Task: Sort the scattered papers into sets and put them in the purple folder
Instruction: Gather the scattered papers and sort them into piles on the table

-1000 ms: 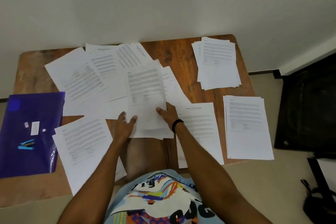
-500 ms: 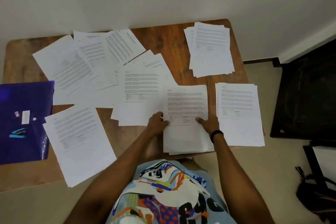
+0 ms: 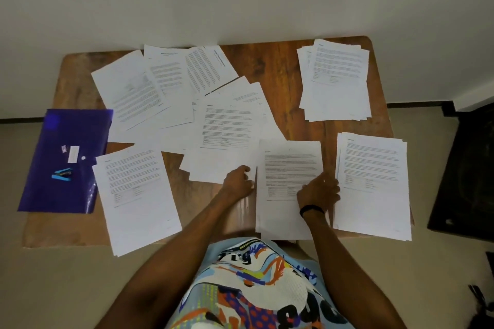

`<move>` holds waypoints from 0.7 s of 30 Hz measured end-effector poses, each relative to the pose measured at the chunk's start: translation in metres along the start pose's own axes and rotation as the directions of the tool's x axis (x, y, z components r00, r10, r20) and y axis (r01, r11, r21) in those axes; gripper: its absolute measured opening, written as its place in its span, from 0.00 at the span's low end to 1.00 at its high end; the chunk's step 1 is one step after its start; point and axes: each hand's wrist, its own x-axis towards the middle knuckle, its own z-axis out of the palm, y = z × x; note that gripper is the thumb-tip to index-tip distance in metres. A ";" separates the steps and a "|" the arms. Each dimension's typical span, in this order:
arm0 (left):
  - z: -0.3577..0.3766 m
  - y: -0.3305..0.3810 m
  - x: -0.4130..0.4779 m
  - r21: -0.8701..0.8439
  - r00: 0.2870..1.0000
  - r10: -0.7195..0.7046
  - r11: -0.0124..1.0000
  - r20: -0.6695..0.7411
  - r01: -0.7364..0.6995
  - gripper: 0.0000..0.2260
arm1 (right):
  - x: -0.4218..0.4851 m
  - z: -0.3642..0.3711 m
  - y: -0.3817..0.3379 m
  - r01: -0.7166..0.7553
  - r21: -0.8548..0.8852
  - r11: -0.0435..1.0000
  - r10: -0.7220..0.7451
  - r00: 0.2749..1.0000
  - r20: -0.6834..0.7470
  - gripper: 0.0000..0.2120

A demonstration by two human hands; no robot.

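White printed papers cover a wooden table (image 3: 278, 61). A loose scattered pile (image 3: 227, 125) spreads over the middle and back left. Sorted stacks lie at the back right (image 3: 336, 80), front right (image 3: 374, 168), front left (image 3: 133, 189) and front middle (image 3: 288, 163). My left hand (image 3: 238, 181) pinches the left edge of the front middle stack's top sheet, beside the scattered pile's near corner. My right hand (image 3: 318, 192) holds that sheet's right edge, thumb on top. The purple folder (image 3: 53, 195) lies closed at the table's left end.
A small blue stapler (image 3: 62, 174) and a white label lie on the folder. The table stands against a white wall. A black piece of furniture (image 3: 467, 168) stands on the floor to the right. The front stacks overhang the table's near edge.
Both hands carried one sheet from the scattered pile rightward and laid it on the front middle stack. The camera view also shifted.
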 end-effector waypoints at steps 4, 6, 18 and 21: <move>-0.018 -0.018 0.005 0.079 0.990 0.038 0.996 -0.135 -0.027 0.27 | -0.001 0.009 -0.054 0.229 0.285 0.931 -0.269 0.957 0.108 0.25; -0.029 -0.028 0.007 0.187 0.986 0.022 0.982 -0.162 0.009 0.31 | 0.001 0.012 -0.091 0.241 0.410 0.880 -0.347 0.915 0.207 0.23; -0.053 -0.071 0.019 0.352 0.995 -0.054 0.936 0.082 0.022 0.40 | 0.039 0.032 -0.215 -0.114 0.426 0.898 -0.074 0.913 0.402 0.33; -0.057 -0.073 0.022 0.343 0.993 -0.049 0.939 0.103 0.010 0.39 | 0.041 0.038 -0.219 -0.036 0.316 0.948 -0.088 0.925 0.369 0.25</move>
